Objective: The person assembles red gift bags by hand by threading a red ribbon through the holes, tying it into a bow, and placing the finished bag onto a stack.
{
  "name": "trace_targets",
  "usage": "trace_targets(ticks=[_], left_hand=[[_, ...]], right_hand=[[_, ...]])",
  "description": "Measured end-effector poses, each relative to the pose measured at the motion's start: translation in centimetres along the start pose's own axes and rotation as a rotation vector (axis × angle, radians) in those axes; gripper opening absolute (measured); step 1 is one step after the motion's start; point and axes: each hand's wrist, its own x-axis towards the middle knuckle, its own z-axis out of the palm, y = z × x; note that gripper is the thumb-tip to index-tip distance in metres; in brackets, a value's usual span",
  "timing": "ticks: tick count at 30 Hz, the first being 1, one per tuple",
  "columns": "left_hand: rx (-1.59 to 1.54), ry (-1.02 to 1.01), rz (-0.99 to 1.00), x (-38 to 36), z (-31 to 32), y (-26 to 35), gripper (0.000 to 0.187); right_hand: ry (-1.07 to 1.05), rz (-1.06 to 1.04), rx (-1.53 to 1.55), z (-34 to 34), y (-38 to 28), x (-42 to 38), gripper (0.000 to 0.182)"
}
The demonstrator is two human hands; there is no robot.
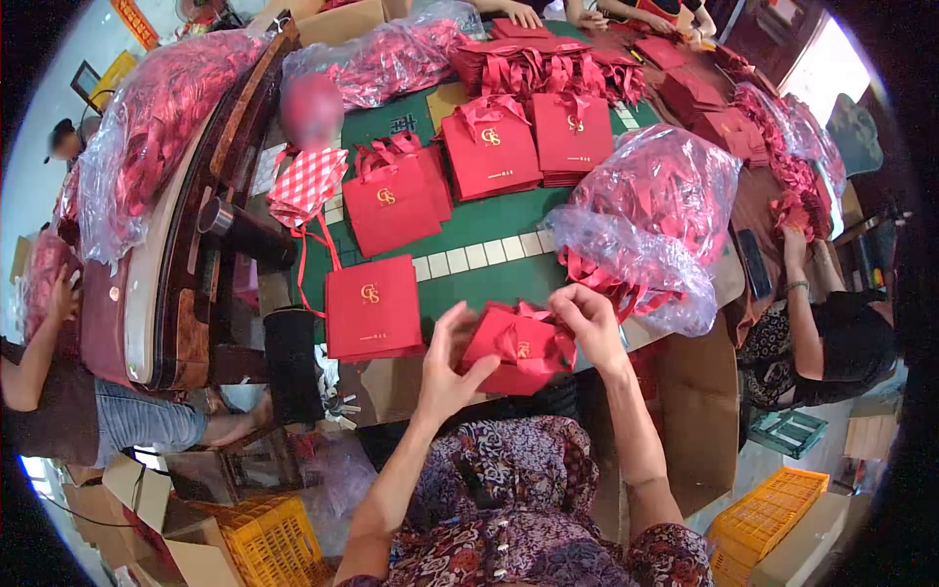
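At the near table edge, a small red gift bag (523, 354) with a gold logo is tilted, its ribbon handles bunched and a little blurred. My left hand (448, 367) grips it from the left side, thumb toward its front and fingers at its edge. On the other side, my right hand (592, 328) has thumb and fingertips pinched at the bag's upper right, by the ribbon; exactly what is in the pinch is hard to see. Left of my hands lies a stack of flat red bags (372, 308). A clear plastic sack of red bags (650, 225) stands beyond my right hand.
More red bag stacks (489, 147) cover the green table (479, 279). A red checked cloth bundle (306, 186) and a dark cup (245, 235) are at left. A phone (753, 262) lies at right. Other people sit around; a cardboard box (696, 411) and yellow crates (773, 519) stand below.
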Motion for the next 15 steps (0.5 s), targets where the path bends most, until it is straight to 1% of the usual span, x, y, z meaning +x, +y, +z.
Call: trace_targets(ticks=[2, 3, 4, 6, 7, 9, 10, 12, 13, 15], left_hand=[[0.200, -0.152, -0.022, -1.3, -0.6, 0.2, 0.082], [0.301, -0.155, -0.113, -1.8, -0.2, 2.1, 0.081], [0.304, -0.153, -0.112, -2.2, -0.5, 2.1, 0.081], [0.308, -0.198, -0.205, -2.9, -1.0, 2.2, 0.080], [0.319, -0.184, -0.188, -3.4, -1.0, 2.2, 0.075], [0.356, -0.256, -0.246, -4.7, -1.7, 2.7, 0.070], [0.364, -0.224, -0.226, -5.3, -1.7, 3.2, 0.067], [0.346, -0.209, -0.227, -6.0, -2.1, 3.1, 0.065], [0.323, -0.188, -0.260, -6.2, -2.2, 3.0, 0.063], [0.325, -0.159, -0.212, -6.5, -2.4, 2.7, 0.063]], right_hand=[[0.009, 0.052, 0.086, 0.8, 1.0, 0.1, 0.018], [0.027, 0.027, 0.023, 1.5, 1.2, 0.1, 0.019], [0.025, 0.024, 0.025, 1.8, 1.4, 0.3, 0.019], [0.035, 0.124, 0.080, 2.1, 1.6, 0.8, 0.019], [0.073, 0.043, 0.074, 2.3, 2.1, 1.3, 0.019], [0.177, -0.024, 0.102, 1.9, 2.4, 2.9, 0.019], [0.197, 0.034, 0.074, 1.4, 2.0, 3.6, 0.020], [0.152, -0.039, 0.059, 2.1, 2.7, 4.2, 0.021], [0.136, 0.013, 0.087, 2.2, 2.7, 4.2, 0.021], [0.133, -0.063, 0.042, 2.8, 2.7, 4.5, 0.020]])
